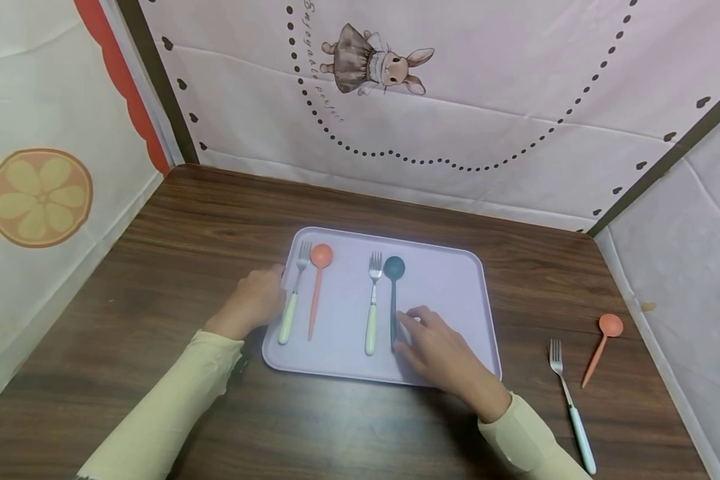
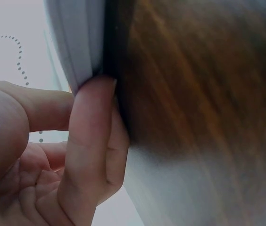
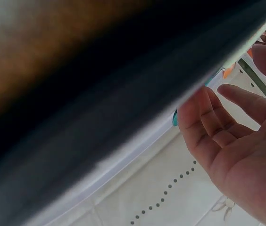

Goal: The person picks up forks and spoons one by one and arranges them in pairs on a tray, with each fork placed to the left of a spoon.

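A pale lilac tray (image 1: 342, 293) lies on the wooden table. My left hand (image 1: 251, 303) pinches its left rim; in the left wrist view, thumb and fingers meet around the tray edge (image 2: 78, 37). On the tray's left side lie a green-handled fork (image 1: 288, 320) and an orange spoon (image 1: 321, 255). Toward the middle, a second green-handled fork (image 1: 371, 327) lies beside a dark teal spoon (image 1: 394, 267). My right hand (image 1: 441, 350) is over the tray, fingertips right at the teal spoon's handle. In the right wrist view its fingers (image 3: 194, 125) are loosely bent, the thumb apart from them.
Right of the tray, a fork with a pale blue-green handle (image 1: 582, 437) and another orange spoon (image 1: 611, 325) lie on the table (image 1: 216, 207). Printed cloth walls (image 1: 486, 100) stand behind the table and along both sides.
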Tool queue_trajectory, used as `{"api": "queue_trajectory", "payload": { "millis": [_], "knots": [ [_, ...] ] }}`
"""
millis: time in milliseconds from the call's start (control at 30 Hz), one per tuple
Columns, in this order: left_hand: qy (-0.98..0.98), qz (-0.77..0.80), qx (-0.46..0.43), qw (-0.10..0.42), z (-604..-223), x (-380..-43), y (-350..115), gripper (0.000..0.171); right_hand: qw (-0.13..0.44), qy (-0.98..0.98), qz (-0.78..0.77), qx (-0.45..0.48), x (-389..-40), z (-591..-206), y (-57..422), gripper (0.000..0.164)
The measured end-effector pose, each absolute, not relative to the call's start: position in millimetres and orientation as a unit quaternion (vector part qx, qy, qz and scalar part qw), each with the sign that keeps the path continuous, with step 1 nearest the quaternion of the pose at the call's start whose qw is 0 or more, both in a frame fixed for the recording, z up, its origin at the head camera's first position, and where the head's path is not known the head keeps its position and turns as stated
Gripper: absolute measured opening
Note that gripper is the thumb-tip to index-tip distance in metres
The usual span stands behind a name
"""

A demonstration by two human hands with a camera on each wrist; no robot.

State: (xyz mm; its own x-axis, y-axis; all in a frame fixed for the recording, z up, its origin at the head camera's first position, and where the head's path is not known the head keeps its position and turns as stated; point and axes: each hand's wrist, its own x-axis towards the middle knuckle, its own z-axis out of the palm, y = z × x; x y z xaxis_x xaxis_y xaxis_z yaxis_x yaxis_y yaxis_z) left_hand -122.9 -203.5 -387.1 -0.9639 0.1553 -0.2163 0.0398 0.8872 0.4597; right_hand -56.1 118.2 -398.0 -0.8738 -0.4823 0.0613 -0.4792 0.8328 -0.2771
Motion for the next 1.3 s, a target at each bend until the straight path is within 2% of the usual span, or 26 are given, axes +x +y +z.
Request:
{"api": "queue_trajectory", "payload": {
  "millis": [200, 433, 1067, 1300],
  "knots": [
    [0.964, 0.231, 0.052, 0.125, -386.8, -122.1, -205.4, 0.039, 0.006, 0.960, -0.151, -0.237, -46.0, -397.9, 120.8, 0.051],
    [0.965, 0.223, 0.055, 0.125, -387.4, -122.3, -206.8, 0.036, -0.025, 0.964, -0.148, -0.221, -38.9, -396.2, 122.1, 0.053],
    [0.966, 0.221, 0.072, 0.116, -388.1, -120.1, -210.5, 0.035, -0.076, 0.960, -0.155, -0.219, -20.4, -394.4, 131.7, 0.049],
    [0.965, 0.221, 0.079, 0.115, -388.3, -119.7, -209.9, 0.034, -0.074, 0.963, -0.150, -0.212, -14.9, -393.8, 138.1, 0.049]
  ]
}}
